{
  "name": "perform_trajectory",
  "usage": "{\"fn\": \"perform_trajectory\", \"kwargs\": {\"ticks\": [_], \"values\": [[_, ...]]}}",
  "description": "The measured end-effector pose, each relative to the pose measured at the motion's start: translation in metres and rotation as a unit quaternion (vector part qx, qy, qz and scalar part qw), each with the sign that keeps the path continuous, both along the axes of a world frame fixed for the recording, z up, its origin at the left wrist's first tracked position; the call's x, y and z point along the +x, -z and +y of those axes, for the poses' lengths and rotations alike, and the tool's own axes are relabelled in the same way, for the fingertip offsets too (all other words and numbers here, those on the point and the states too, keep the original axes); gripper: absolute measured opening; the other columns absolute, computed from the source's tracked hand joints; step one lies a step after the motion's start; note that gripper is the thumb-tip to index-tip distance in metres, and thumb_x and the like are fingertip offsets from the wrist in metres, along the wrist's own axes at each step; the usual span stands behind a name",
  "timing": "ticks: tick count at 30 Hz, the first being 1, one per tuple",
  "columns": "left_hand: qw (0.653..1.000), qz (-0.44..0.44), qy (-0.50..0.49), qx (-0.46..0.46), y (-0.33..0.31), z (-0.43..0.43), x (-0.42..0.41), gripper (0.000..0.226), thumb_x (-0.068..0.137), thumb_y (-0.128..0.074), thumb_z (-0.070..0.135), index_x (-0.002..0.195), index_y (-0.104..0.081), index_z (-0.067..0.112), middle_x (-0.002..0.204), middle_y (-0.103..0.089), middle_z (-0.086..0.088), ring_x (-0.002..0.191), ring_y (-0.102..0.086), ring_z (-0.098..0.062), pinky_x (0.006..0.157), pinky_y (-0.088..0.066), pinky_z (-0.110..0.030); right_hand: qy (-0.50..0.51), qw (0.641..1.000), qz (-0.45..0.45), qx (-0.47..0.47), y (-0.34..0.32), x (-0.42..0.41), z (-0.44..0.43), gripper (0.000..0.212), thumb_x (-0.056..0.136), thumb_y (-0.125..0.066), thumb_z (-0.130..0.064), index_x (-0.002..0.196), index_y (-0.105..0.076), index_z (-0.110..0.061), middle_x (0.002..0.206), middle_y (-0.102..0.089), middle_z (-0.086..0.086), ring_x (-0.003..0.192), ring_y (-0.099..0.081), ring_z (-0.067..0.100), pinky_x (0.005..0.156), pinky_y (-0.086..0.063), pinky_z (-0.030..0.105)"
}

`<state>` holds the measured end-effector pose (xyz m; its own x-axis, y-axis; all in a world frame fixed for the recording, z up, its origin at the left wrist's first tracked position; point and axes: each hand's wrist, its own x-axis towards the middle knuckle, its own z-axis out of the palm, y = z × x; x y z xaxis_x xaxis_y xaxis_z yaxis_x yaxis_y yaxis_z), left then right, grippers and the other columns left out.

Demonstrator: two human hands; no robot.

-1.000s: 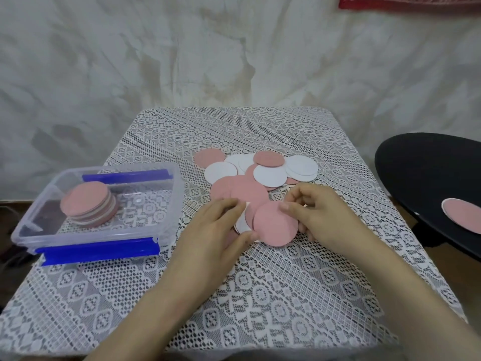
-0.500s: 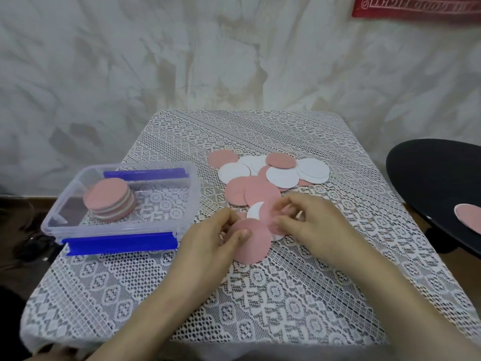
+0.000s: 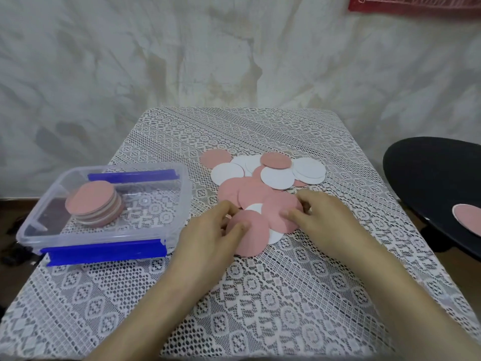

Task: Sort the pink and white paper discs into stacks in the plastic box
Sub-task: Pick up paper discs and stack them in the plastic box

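Your left hand (image 3: 213,230) has its thumb flat on top of the near pink disc (image 3: 251,237) and its fingers curled over that disc's far edge, so it holds that 1 disc just right of the plastic box (image 3: 179,204). Your right hand (image 3: 320,220) has bent fingers resting their tips on a second pink disc (image 3: 279,208); I cannot tell whether it truly pinches it. Both discs overlap each other and a white disc (image 3: 274,237) beneath, so lifting either 1 could drag the white 1 along and put the wrong colour in the box. Paper this thin probably clings, so 2 may come up as 1. The lace cloth (image 3: 260,295) is full of holes, and an edge slid across it may snag and bend. The stack (image 3: 91,201) inside the box sits toward its left end, pink on top; a careless drop could knock it askew. The loose pile (image 3: 268,170) behind your hands is near enough for a wrist to scatter it.
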<state>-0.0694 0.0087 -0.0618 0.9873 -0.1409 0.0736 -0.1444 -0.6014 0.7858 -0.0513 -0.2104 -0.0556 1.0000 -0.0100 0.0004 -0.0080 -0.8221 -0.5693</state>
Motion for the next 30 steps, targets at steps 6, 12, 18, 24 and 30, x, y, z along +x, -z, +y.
{"fn": "perform_trajectory", "kwargs": {"ticks": [6,12,18,24,30], "values": [[1.000,0.010,0.001,-0.014,-0.001,-0.002,-0.001,0.017,0.102,-0.049,0.034,0.091,-0.061,0.030,0.057,-0.064,0.014,0.045,-0.056,-0.005,0.045,-0.039,-0.019,0.013,0.991,-0.008,0.134,0.001,-0.004,-0.012,0.027,0.104,-0.052,-0.029,0.079,-0.061,-0.023,0.078,-0.065,-0.003,0.064,-0.063,0.006,0.061,-0.052,0.035],[0.997,0.031,0.023,-0.062,-0.002,-0.001,-0.008,0.021,0.106,-0.042,0.028,0.095,-0.060,0.030,0.057,-0.066,-0.002,0.043,-0.053,-0.005,0.048,-0.040,-0.022,-0.083,0.968,0.067,0.226,-0.004,-0.017,-0.007,0.016,0.100,-0.061,-0.029,0.089,-0.069,-0.023,0.066,-0.063,0.005,0.047,-0.058,0.018,0.049,-0.049,0.030],[0.988,0.061,0.065,-0.125,-0.003,0.001,-0.012,0.008,0.100,-0.054,0.033,0.100,-0.062,0.031,0.070,-0.069,-0.002,0.044,-0.054,-0.007,0.042,-0.038,-0.019,-0.103,0.971,0.053,0.211,0.006,-0.020,0.016,0.025,0.092,-0.071,-0.038,0.086,-0.067,-0.015,0.062,-0.057,-0.003,0.046,-0.049,0.008,0.046,-0.041,0.027],[0.994,0.042,0.048,-0.084,-0.001,0.010,-0.010,0.006,0.101,-0.055,0.028,0.097,-0.060,0.028,0.057,-0.062,0.006,0.046,-0.055,-0.007,0.047,-0.043,-0.021,-0.066,0.992,0.000,0.103,0.003,-0.013,0.019,0.033,0.093,-0.062,-0.052,0.081,-0.066,-0.022,0.069,-0.067,-0.005,0.060,-0.059,0.012,0.064,-0.049,0.037],[0.996,0.048,0.023,-0.077,0.000,0.012,-0.007,0.012,0.103,-0.052,0.026,0.094,-0.059,0.025,0.052,-0.057,0.005,0.042,-0.048,-0.004,0.044,-0.037,-0.017,-0.029,0.996,0.040,-0.074,-0.014,-0.012,0.019,0.046,0.077,-0.072,-0.066,0.107,-0.055,-0.036,0.082,-0.059,-0.012,0.074,-0.057,0.009,0.065,-0.048,0.033]]}}
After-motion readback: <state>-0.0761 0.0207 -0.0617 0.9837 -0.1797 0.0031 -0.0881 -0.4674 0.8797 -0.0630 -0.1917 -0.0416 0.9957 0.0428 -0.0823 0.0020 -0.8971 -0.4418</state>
